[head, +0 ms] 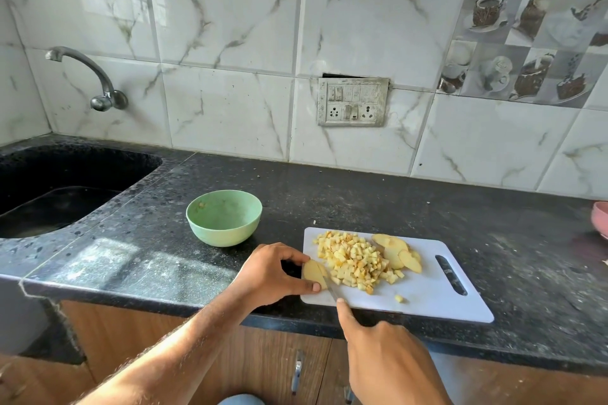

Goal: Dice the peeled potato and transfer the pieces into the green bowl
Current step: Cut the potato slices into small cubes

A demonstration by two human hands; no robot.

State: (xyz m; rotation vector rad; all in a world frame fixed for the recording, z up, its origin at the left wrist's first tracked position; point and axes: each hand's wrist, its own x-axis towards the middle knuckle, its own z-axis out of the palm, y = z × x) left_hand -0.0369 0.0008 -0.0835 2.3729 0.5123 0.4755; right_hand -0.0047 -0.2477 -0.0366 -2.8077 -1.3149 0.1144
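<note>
A: Head view: what is lying at the left?

B: A black sink is sitting in the speckled dark counter, a tap is curving out of the marble-tiled wall, and the green bowl is standing near the white cutting board.

A: And the grips?

B: The left hand is pinching potato slices at the board's left edge. The right hand is curling round a knife, blade touching those slices.

A: Further right?

B: Diced pieces are piling mid-board, more slices are lying just beside them, a switch plate is hanging above, and a pink dish is peeking in.
</note>
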